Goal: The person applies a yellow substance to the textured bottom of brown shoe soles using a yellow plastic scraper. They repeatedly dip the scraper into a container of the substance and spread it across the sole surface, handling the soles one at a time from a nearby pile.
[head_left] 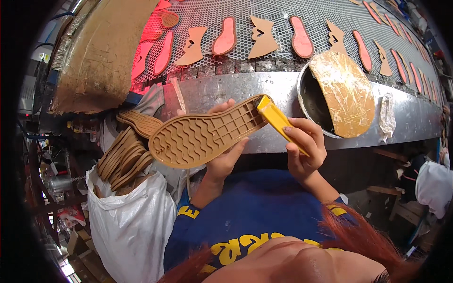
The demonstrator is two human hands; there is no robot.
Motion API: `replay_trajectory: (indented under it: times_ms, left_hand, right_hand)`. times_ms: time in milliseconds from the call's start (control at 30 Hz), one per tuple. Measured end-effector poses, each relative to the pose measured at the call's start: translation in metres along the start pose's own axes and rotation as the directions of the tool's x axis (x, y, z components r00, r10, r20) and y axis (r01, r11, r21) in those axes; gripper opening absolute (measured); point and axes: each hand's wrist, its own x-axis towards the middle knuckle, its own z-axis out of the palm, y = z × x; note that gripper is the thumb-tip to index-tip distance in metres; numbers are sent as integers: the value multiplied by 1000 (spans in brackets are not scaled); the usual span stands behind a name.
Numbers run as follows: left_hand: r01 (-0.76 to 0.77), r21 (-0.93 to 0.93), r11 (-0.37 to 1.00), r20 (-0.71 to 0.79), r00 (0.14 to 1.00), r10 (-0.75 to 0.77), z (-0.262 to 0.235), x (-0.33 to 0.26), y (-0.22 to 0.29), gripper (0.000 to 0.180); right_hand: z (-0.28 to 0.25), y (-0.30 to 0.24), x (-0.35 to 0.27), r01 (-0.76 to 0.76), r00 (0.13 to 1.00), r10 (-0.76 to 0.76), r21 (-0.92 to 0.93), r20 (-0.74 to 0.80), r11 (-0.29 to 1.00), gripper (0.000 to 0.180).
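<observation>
A tan rubber shoe sole [198,137] is held at a slant, its tread of wavy ridges and square cells facing up. My left hand [222,162] grips it around the middle from beneath, with fingertips showing past the far edge and the thumb on the near edge. In my right hand [307,144] is a yellow-handled brush [278,120], pinched between thumb and fingers. Its dark tip, which looks like bristles, meets the narrow end of the sole; how far it touches is hard to make out.
A white sack [130,221] at the left holds several stacked soles [123,158]. Ahead, pink insoles [224,37] and tan cut pieces [262,38] lie on a mesh conveyor [240,23]. A metal pot [304,89], partly covered by a tan board [347,94], stands on the metal ledge [276,85].
</observation>
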Motion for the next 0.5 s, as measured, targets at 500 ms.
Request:
replay_trajectory:
  times_ms: [500]
  left_hand:
    - [17,-27,999,-32,999,-18,3,3,-9,69]
  right_hand:
    - [17,-19,5,58,993,-63,50,96,997,34]
